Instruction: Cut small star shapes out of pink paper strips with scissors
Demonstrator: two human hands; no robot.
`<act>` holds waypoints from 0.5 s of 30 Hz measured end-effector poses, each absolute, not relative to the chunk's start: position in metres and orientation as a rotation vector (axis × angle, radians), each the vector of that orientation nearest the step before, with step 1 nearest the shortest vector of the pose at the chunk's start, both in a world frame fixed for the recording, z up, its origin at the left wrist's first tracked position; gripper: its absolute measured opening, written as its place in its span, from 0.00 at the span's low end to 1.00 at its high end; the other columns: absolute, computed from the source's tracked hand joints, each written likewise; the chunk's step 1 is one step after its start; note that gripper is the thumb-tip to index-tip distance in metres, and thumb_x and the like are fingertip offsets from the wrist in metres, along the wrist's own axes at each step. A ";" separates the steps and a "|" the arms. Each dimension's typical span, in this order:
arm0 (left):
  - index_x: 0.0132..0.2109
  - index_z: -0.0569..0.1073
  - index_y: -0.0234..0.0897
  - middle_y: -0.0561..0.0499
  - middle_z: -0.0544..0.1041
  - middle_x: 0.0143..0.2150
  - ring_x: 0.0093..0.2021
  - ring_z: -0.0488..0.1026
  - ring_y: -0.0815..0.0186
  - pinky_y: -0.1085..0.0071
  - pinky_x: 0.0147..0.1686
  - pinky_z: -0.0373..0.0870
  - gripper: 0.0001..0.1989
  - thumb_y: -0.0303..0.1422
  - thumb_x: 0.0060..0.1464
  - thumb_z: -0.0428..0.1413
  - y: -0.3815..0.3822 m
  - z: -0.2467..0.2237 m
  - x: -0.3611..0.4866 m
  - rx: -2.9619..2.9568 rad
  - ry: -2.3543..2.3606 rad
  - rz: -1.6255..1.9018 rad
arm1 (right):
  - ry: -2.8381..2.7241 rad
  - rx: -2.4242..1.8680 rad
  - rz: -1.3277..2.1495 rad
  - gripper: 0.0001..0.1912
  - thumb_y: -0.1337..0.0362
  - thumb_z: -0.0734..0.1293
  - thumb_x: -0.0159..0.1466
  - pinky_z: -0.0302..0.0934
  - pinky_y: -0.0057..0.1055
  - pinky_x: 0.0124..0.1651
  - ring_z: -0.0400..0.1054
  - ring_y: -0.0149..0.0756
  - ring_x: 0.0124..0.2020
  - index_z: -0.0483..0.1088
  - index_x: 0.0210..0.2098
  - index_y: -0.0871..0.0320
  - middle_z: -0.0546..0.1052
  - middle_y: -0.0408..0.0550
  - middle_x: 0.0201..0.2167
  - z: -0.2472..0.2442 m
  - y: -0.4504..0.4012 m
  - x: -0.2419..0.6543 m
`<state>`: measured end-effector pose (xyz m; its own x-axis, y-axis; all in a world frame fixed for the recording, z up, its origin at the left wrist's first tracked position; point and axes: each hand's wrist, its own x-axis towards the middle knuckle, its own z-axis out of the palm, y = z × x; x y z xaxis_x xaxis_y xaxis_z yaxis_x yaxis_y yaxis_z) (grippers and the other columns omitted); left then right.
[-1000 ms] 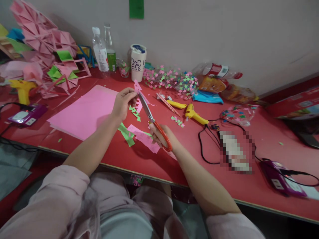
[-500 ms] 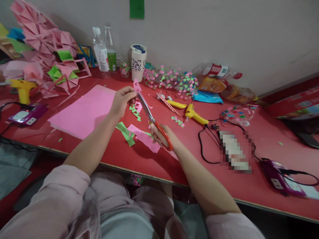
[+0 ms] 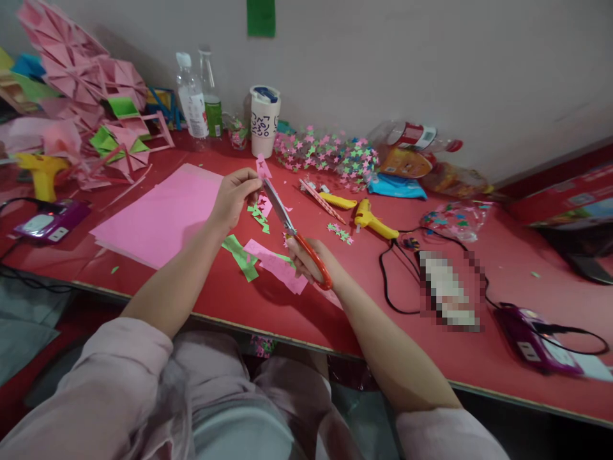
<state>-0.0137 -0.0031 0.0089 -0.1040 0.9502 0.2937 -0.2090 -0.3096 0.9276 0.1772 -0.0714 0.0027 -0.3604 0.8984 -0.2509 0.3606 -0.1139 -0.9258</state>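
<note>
My left hand [image 3: 235, 197] pinches a small pink paper piece [image 3: 263, 167] above the table. My right hand [image 3: 309, 260] is closed on scissors [image 3: 310, 257] with red-orange handles; their blades point up and left, with the tips at the fingers of my left hand. Whether the blades are parted is hard to see. Beneath my hands lie green cut scraps [image 3: 258, 218], a green strip [image 3: 241, 257] and pink strips [image 3: 279, 268]. Small pink and green stars [image 3: 340, 233] lie right of the blades.
Pink sheets [image 3: 163, 214] lie at left, near a pink folded-paper model [image 3: 71, 70]. Bottles [image 3: 193, 105] and a white cup [image 3: 264, 121] stand behind. Farther right are star-filled containers [image 3: 325, 150], a yellow glue gun [image 3: 376, 221], black cables and a purple power box [image 3: 536, 338].
The whole view has shifted very slightly. Both hands, the paper and the scissors keep nearly the same positions.
</note>
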 end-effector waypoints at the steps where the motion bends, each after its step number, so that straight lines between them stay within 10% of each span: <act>1: 0.21 0.67 0.36 0.59 0.63 0.13 0.15 0.58 0.79 0.80 0.16 0.54 0.06 0.26 0.43 0.53 -0.003 0.009 -0.014 1.217 0.925 1.585 | -1.689 -1.380 1.484 0.23 0.43 0.62 0.59 0.57 0.24 0.16 0.50 0.22 0.09 0.59 0.25 0.57 0.57 0.34 0.11 0.002 -0.071 0.177; 15: 0.22 0.66 0.36 0.59 0.64 0.15 0.16 0.60 0.79 0.80 0.17 0.57 0.07 0.26 0.46 0.53 0.000 0.003 -0.011 1.252 0.867 1.623 | -1.660 -1.256 1.596 0.23 0.44 0.60 0.61 0.61 0.26 0.21 0.49 0.21 0.08 0.58 0.25 0.57 0.55 0.31 0.09 0.000 -0.070 0.178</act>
